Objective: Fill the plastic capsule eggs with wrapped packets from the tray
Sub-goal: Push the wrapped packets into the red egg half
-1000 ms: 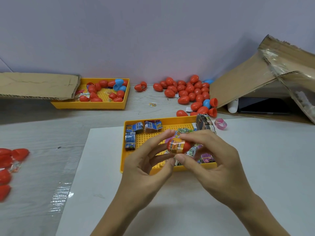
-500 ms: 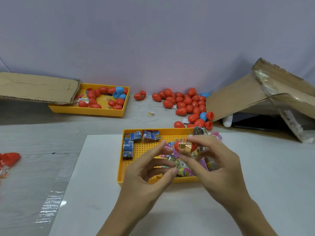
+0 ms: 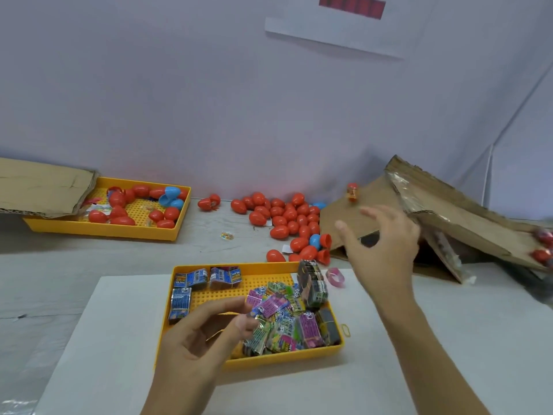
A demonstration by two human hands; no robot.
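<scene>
So the right hand [image 3: 381,244] is spread wide, filled egg [image 3: 352,192] airborne beyond it; left hand [image 3: 203,333] hovers loose-fingered over the tray [image 3: 191,353], holding nothing

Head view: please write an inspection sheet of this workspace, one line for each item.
Surface: white sheet on a grey table.
Job's things: near tray with wrapped packets; egg pile; filled egg in front of the cardboard.
Clutter: far tray with eggs, cardboard box, pink ring.
Hands: left hand over the near tray; right hand open, empty.
Cables: nothing seen.
Surroundings: plain wall, paper on it.
</scene>
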